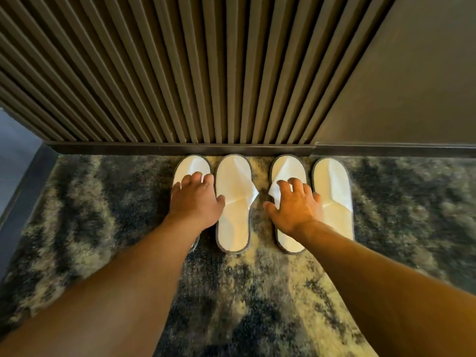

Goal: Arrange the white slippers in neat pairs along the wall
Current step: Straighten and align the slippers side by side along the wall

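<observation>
Several white slippers with grey edging lie in a row on the carpet, toes against the dark baseboard [180, 148]. My left hand [195, 199] lies flat on the leftmost slipper [192, 166], fingers spread, hiding most of it. Beside it is the second slipper [233, 202]. A gap separates it from the third slipper [287, 171], on which my right hand [296, 204] rests with fingers apart. The fourth slipper [333, 194] lies at the right end, touching the side of my right hand. Neither hand grips anything.
A ribbed brown panel wall [180, 73] rises behind the slippers; a plain dark wall [412, 86] continues to the right. The mottled dark and pale carpet [257, 292] covers the floor. At the left a dark edge strip [23, 191] borders a grey floor.
</observation>
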